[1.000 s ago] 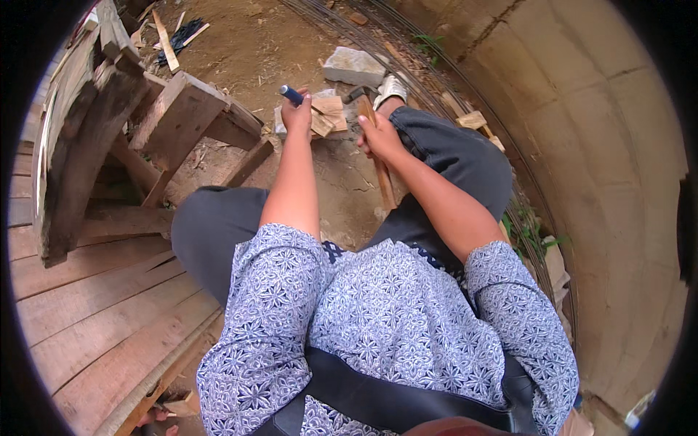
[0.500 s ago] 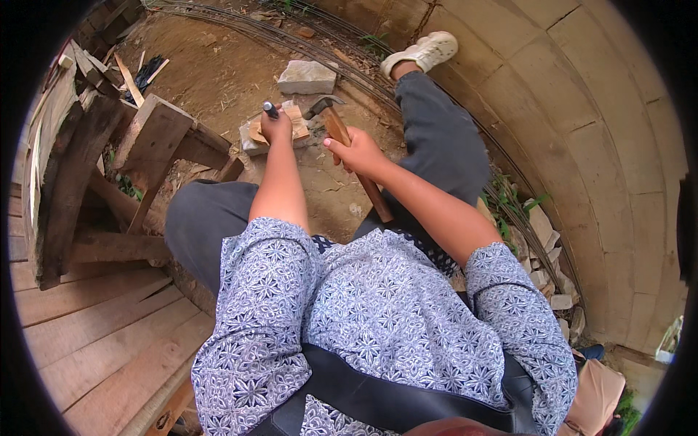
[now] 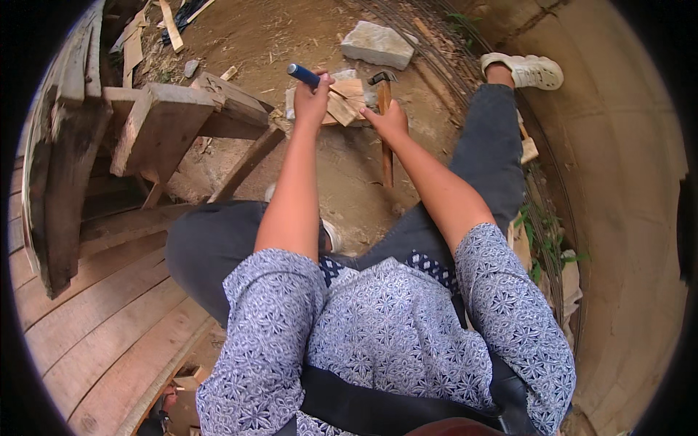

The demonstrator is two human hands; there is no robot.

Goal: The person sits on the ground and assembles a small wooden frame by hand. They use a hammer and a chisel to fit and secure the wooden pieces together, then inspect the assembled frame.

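The left grip (image 3: 311, 102) is wrapped tight around a tool with a blue handle (image 3: 303, 75). The handle sticks up to the left. Its thin part seems to point down at a pale piece of wood (image 3: 353, 90), but I cannot tell if it touches. The wood sits on a light stone (image 3: 345, 74) on the dirt, just past the two hands. A second, bigger stone (image 3: 376, 45) lies farther away, a bit to the right.

The right grip (image 3: 391, 122) is clamped on a hammer (image 3: 386, 161). The hammer stands with its head on the far side and the end of its handle on the near side. Its head is apart from the blue handle. The right thumb is very close to the wood, and maybe on it.

I think the job is partway along. The wood is in its place, and both tools are held. The wood does not look all done to me, but I cannot tell how much is left. Wood scraps (image 3: 171, 25) lie on the dirt, far to the left. I cannot tell where they came from.

I see no name or word that I can read. The white shoe (image 3: 534, 71) on the right has small marks, too tiny to make out.
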